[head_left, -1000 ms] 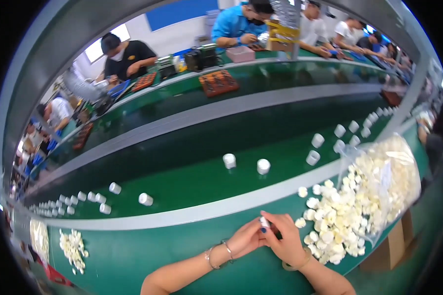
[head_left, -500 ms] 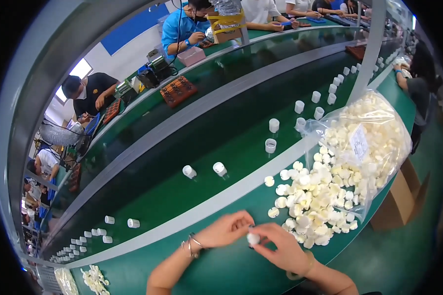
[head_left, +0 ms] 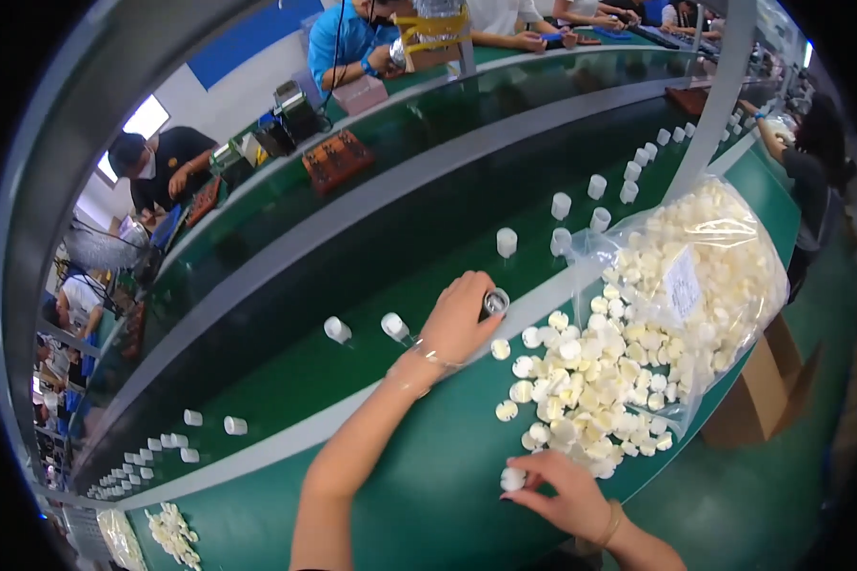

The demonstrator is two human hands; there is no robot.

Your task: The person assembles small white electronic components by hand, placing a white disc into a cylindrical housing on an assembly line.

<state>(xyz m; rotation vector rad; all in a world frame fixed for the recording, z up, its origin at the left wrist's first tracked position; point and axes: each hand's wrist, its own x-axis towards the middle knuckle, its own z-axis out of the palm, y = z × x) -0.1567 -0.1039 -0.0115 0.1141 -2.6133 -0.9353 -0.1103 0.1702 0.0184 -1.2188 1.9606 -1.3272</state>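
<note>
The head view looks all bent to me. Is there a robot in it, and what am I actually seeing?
No robot here: those are a person's own bare hands. The camera sits on their head, looking down, and its fisheye lens bends straight edges. The left hand grips a small open-ended cup at the near edge of a green conveyor line, where more white cups stand. The right hand pinches a small white piece; its exact shape is hard to tell. On the green worktable lies a heap of cream-coloured discs, by a clear plastic bag holding many more pale pieces. Across the line, a co-worker in a blue shirt is at another bench.
</note>
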